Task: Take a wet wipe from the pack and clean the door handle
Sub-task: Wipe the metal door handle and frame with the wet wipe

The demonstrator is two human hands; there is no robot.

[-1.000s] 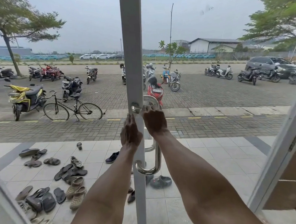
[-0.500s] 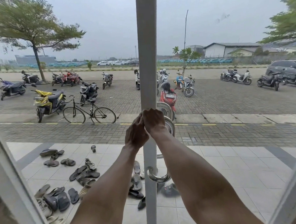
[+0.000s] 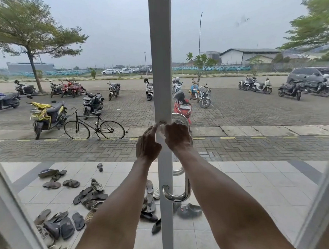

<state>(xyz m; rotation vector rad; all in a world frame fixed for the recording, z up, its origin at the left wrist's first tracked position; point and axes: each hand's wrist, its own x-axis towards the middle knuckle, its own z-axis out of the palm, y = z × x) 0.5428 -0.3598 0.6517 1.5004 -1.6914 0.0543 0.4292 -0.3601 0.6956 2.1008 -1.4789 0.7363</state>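
Note:
A chrome pull handle (image 3: 186,188) is fixed to the white door frame (image 3: 161,67) of a glass door. My right hand (image 3: 177,136) is closed around the top bend of the handle, just right of the frame. To the left of the frame is my left hand (image 3: 147,144), with its fingers stretched up and their tips by the upper round mount (image 3: 162,122). A small pale patch shows between the two hands; I cannot tell if it is a wet wipe. No wipe pack is in view.
Through the glass lies a tiled porch with several sandals and shoes (image 3: 87,197) scattered at the lower left. Beyond it are a bicycle (image 3: 94,127), parked motorbikes and a car. Slanted white frames (image 3: 16,217) border both sides of the view.
My left hand's fingers have straightened from a curl and now point up at the mount. The two hands have parted slightly. My right hand stays on the handle's top.

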